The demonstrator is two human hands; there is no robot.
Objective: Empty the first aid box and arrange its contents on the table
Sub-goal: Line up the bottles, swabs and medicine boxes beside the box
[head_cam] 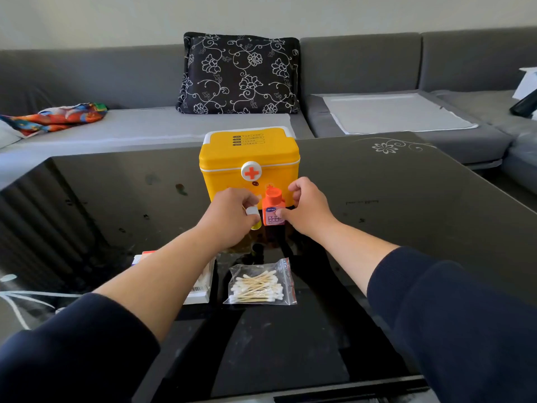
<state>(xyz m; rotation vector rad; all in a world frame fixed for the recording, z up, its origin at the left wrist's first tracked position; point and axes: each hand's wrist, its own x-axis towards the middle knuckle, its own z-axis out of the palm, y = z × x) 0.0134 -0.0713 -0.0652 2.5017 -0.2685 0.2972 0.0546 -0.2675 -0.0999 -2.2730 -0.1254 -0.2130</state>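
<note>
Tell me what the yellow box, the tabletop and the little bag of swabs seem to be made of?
Yellow box: likely moulded plastic, smooth and slightly glossy, with rounded corners and a white trim line.
Tabletop: looks like dark glass, since it mirrors the hands and bottles and carries a printed flower.
Bag of swabs: thin clear plastic film, crinkled and shiny; the sticks inside look wooden, tips cotton-like.

A yellow first aid box [249, 158] with a white red-cross latch is stood shut on the table. Before it, an orange-capped bottle [273, 206] and a white-capped yellow bottle [253, 215] are set upright. Nearer lie a bag of cotton swabs [260, 283] and a white carton [200, 286].
</note>
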